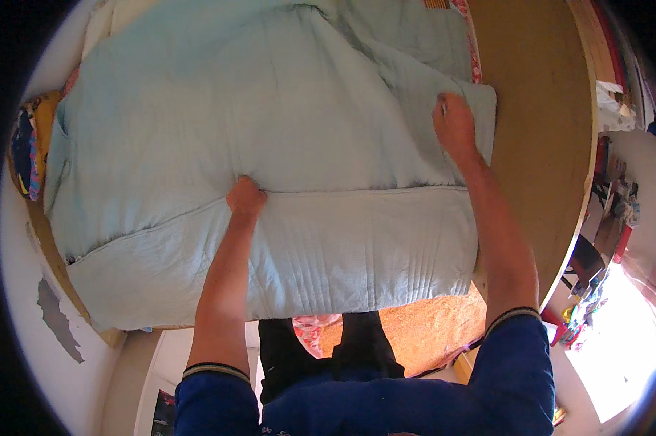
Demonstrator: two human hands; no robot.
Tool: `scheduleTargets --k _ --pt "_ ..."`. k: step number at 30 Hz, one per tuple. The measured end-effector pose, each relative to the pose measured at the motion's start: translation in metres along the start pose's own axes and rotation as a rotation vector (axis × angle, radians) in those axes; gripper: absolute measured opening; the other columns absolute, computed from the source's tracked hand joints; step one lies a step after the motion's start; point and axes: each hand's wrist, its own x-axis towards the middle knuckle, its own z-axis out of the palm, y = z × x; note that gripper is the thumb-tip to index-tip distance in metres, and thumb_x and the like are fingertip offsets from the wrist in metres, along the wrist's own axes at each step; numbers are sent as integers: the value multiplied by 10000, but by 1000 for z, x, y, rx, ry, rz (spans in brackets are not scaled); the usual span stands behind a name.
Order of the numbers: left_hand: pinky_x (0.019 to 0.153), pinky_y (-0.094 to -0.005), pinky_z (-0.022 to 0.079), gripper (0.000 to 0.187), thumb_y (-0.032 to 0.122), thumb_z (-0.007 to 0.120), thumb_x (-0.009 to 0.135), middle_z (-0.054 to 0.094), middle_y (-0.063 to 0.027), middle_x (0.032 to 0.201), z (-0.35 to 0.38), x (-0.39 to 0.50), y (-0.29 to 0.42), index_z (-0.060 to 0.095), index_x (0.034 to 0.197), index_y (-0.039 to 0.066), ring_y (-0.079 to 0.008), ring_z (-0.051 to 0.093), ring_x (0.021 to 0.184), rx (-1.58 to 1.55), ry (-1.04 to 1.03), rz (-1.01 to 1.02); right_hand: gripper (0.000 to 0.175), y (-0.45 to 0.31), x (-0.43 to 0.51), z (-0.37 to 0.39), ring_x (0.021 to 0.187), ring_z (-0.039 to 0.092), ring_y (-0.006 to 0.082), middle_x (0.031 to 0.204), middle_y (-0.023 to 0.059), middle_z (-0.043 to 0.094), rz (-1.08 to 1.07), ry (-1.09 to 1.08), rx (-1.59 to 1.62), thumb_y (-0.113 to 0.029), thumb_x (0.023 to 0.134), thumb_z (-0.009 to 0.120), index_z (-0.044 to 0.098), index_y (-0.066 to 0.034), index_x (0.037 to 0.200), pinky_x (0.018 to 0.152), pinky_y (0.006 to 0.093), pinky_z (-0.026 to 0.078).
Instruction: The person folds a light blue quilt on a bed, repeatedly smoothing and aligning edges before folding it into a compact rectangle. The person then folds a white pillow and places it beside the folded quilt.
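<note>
A large pale blue-green cloth lies spread over a wide table, its near part hanging down in front of me below a long seam or fold line. My left hand is closed on the cloth at that line, near the middle, with creases running out from it. Farther right and farther from me, my right hand is curled over the cloth near its right edge. Whether its fingers pinch the fabric cannot be made out. Diagonal folds run through the cloth beyond my right hand.
Bare brown tabletop shows along the right. Folded colourful textiles lie at the left by a wall with damaged paint. Red patterned fabric shows under the cloth. An orange rug covers the floor; clutter stands beyond the table at right.
</note>
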Motion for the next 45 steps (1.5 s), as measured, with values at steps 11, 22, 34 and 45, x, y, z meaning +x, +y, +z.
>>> scheduleTargets --k 11,22,34,45 --pt "836 -442 584 423 272 729 861 732 -143 1146 2 3 4 590 1159 6 -330 734 1027 22 -63 -55 376 -12 221 57 1120 607 407 1195 193 641 -184 37 -335 -185 880 665 613 -69 1235 953 518 486" --pt "812 -432 597 440 315 718 885 722 -125 1118 3 7 11 595 1176 10 -317 743 1008 135 -78 -47 366 15 230 77 1160 643 411 1241 190 685 -60 -303 -515 -281 934 602 651 -102 1250 972 552 503" --pt "847 -434 591 418 267 713 884 735 -154 1135 3 7 8 592 1193 14 -338 742 1020 62 -90 -82 343 3 245 77 1093 678 405 1135 189 719 -134 -243 -468 -278 902 623 676 -99 1190 952 578 517" --pt "827 -438 588 428 288 734 872 742 -139 1117 4 8 12 599 1172 14 -320 746 997 99 -82 -69 375 21 229 65 1054 685 382 1075 200 711 -35 -366 -720 -269 866 663 670 -103 1203 955 575 512"
